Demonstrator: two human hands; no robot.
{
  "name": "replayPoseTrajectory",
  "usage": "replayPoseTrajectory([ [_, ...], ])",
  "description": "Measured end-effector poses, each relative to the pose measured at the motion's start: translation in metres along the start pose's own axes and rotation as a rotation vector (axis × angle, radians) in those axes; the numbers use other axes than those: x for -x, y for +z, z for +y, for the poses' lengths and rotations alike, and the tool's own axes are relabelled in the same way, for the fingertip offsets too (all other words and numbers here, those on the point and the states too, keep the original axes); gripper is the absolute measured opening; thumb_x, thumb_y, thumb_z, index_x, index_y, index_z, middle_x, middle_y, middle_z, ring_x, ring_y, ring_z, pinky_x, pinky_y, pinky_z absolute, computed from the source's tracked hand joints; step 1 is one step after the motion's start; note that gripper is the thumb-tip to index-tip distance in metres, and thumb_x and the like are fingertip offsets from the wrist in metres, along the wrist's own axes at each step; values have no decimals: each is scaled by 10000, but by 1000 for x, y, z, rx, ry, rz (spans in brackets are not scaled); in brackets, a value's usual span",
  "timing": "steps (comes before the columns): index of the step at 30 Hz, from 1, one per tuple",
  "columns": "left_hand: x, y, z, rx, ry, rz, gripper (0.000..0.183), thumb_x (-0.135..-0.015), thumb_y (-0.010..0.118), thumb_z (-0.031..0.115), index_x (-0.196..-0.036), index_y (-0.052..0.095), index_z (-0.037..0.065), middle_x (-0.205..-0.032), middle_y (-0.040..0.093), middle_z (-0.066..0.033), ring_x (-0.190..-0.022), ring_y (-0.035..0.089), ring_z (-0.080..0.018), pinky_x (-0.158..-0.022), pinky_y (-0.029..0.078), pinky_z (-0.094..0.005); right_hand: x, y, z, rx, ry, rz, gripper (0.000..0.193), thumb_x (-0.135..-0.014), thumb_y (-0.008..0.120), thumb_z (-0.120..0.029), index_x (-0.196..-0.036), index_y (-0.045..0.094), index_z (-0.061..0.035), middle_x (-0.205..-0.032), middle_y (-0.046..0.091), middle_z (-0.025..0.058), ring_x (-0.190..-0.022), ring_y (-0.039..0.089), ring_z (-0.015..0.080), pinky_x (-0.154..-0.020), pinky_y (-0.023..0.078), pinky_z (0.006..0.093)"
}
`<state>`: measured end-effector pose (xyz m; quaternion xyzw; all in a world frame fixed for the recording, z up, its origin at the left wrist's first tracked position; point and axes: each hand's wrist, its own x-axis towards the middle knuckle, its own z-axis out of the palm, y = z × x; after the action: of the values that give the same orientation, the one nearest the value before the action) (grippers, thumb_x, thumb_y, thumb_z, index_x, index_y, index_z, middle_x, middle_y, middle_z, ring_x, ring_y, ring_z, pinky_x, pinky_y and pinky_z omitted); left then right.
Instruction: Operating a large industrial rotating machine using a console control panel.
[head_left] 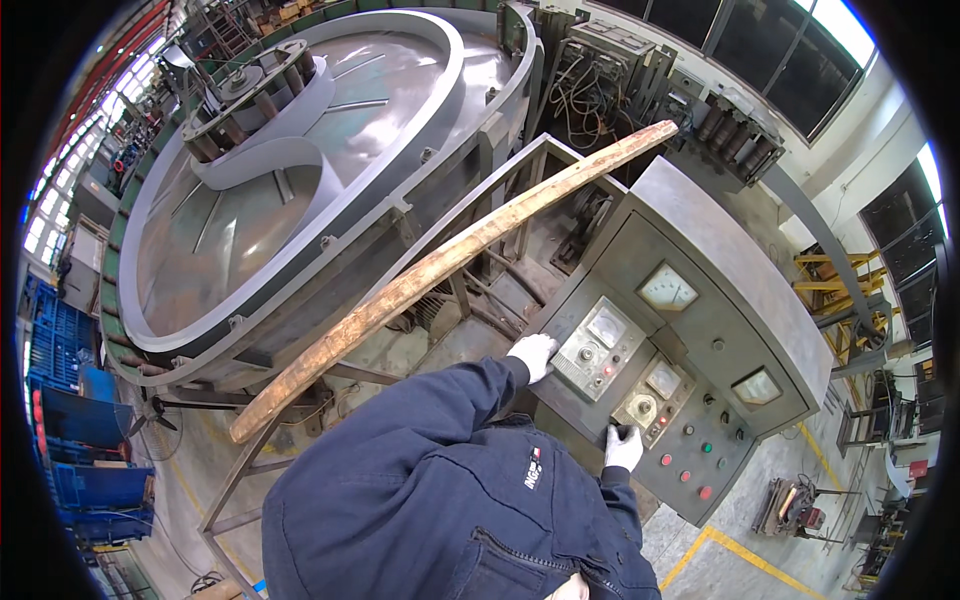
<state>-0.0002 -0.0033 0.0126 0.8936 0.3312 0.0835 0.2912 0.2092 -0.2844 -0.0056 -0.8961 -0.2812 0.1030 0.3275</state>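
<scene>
We observe the left hand [533, 354], in a white glove, resting against the upper left edge of a grey control console [700, 260], beside a small panel meter [606, 326]. The right hand [623, 447], also gloved, touches the console face below a round dial [641, 408], near red push buttons [666, 460]. A long curved wooden plank [430, 273] lies across a steel frame beside a large circular machine [300, 170].

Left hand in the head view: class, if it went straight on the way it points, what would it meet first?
Probably the small grey meter unit on the control panel; the left hand rests right beside it, though depth is unclear.
</scene>
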Motion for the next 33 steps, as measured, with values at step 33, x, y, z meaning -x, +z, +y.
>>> replayPoseTrajectory([
  [33, -1, 1, 0, -26, -27, -49, 391, -849, 792, 255, -1168, 687, 55, -1184, 686, -202, -1147, 666, -390, -999, 540, -485, 2, 0, 3, 19, -41, 32, 254, -829, 863, -209, -860, 692, -23, -813, 729, 181, -741, 705, 347, -750, 572, 436],
])
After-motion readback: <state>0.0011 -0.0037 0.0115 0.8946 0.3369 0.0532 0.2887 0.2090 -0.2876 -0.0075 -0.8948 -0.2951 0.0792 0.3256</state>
